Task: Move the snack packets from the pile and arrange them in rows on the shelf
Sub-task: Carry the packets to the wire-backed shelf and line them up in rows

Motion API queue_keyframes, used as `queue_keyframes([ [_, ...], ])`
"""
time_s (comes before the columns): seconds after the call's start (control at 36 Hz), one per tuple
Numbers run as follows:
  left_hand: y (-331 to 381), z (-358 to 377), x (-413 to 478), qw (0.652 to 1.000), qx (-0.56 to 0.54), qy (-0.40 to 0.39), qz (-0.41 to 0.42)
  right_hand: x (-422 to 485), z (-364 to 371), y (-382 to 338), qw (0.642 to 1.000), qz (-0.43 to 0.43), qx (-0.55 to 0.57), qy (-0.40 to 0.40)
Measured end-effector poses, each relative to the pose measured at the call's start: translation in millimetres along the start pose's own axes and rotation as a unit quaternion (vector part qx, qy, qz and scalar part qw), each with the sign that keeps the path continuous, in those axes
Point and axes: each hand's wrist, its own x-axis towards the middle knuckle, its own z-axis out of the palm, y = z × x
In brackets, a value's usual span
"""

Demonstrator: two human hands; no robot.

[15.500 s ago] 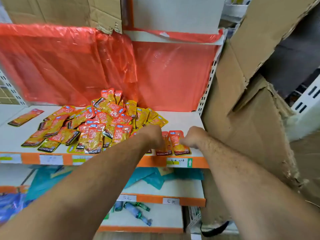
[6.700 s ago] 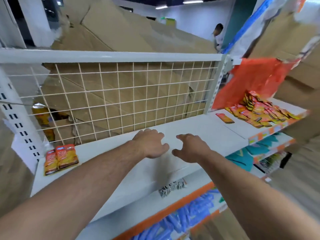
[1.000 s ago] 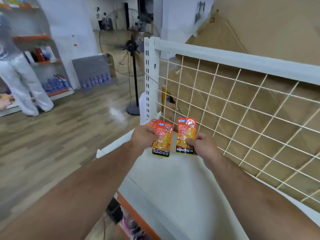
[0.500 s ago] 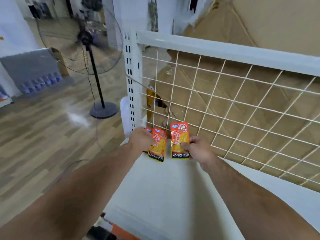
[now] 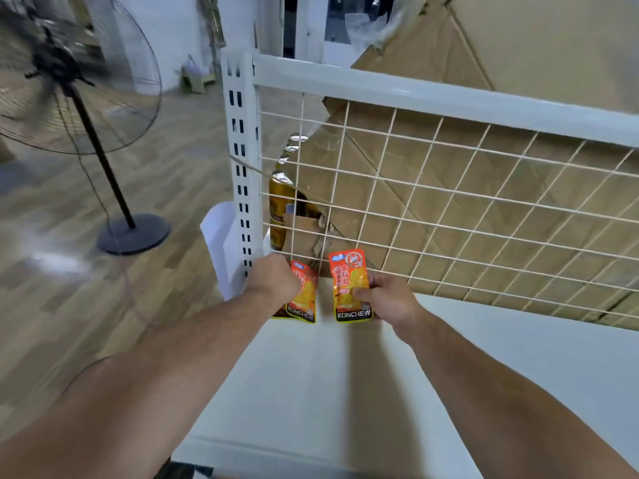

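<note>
packets (image 5: pixel 347 274) partly behind left hand (image 5: pixel 275 283), right hand (image 5: pixel 387 299), perhaps three

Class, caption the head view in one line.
Left hand and right hand hold orange snack packets at the white shelf's end beside the wire grid.

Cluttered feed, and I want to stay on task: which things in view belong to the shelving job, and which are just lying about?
Part of the job:
left hand, holding the left packet
right hand, pinching the right packet
white shelf beneath them

Just lying about:
floor fan
amber bottle and cardboard behind the wire grid panel
</note>
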Motion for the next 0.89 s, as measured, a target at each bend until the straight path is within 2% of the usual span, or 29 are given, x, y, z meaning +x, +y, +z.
queue_keyframes([
  [0.22, -6, 10, 6, 0.996, 0.081, -0.006, 0.028, -12, 1, -4, 1.0, -0.002, -0.004, 0.018],
  [0.42, -7, 11, 2, 0.998, 0.052, -0.016, 0.042, -12, 0, -1, 0.999, 0.008, -0.022, 0.031],
  [0.5, -6, 1, -3, 0.995, 0.045, 0.041, 0.074, -11, 5, -3, 0.999, 0.017, -0.036, 0.025],
  [0.58, -9, -9, -5, 0.976, 0.043, 0.143, 0.16, -8, 12, -5, 0.998, 0.039, -0.048, 0.014],
  [0.64, -12, -12, -2, 0.959, 0.067, 0.174, 0.214, -4, 17, -6, 0.997, 0.053, -0.052, 0.01],
  [0.75, -22, -11, 8, 0.941, 0.104, 0.181, 0.265, 3, 27, -8, 0.996, 0.068, -0.057, 0.002],
  [0.89, -26, -11, 10, 0.948, 0.128, 0.133, 0.259, 13, 39, -11, 0.996, 0.084, -0.041, -0.002],
])
